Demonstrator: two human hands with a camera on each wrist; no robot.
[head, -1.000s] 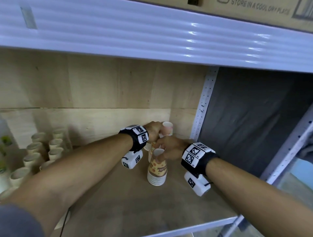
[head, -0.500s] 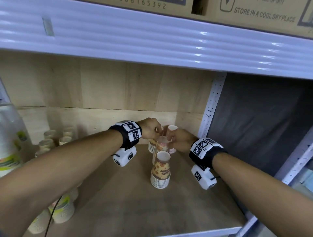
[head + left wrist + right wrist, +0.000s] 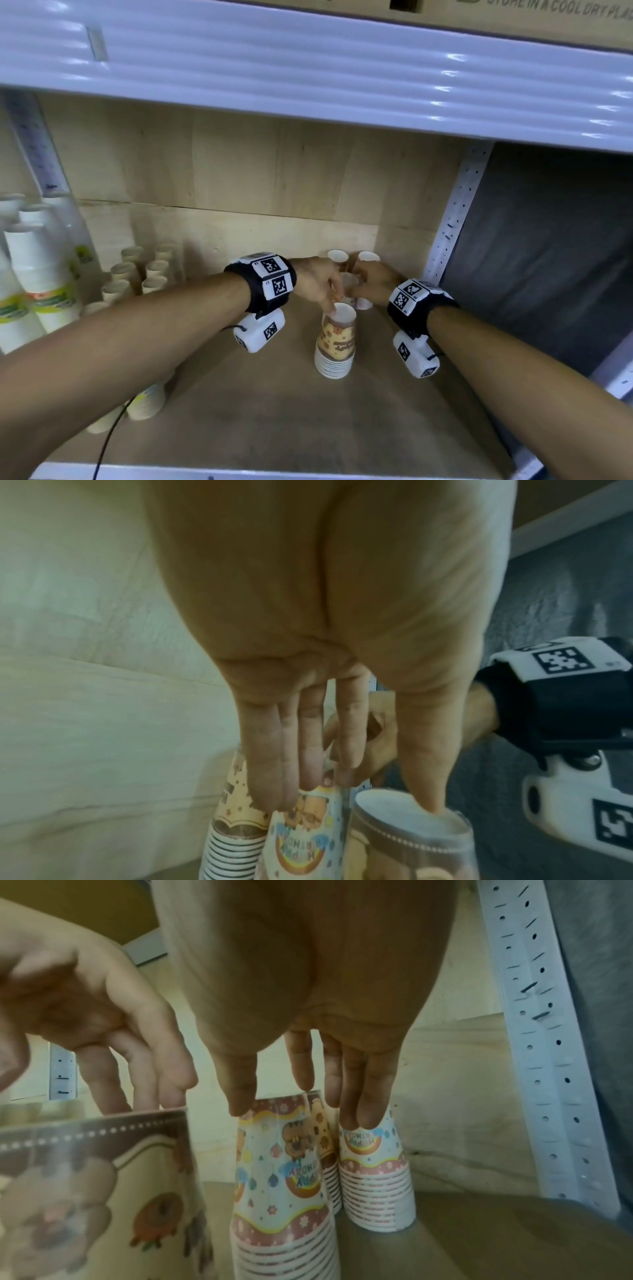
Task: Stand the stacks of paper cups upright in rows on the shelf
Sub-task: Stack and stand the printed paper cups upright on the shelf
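Paper, printed with cartoon animals: the front stack stands upside-down mid-shelf, three more stacks behind it at twelve o'clock near the perforated upright. The left hand, fingers straight, touches the front stack's top with its thumb; the right hand, fingers relaxed, rests on the rear stacks' tops. Judging by this, alignment is under way; next, nudge the front stack back into its row.

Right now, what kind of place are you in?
Probably a stockroom or shop storage. A white metal shelf with a perforated post holds upside-down stacks of paper cups, and a cardboard box above says to store in a cool dry place.
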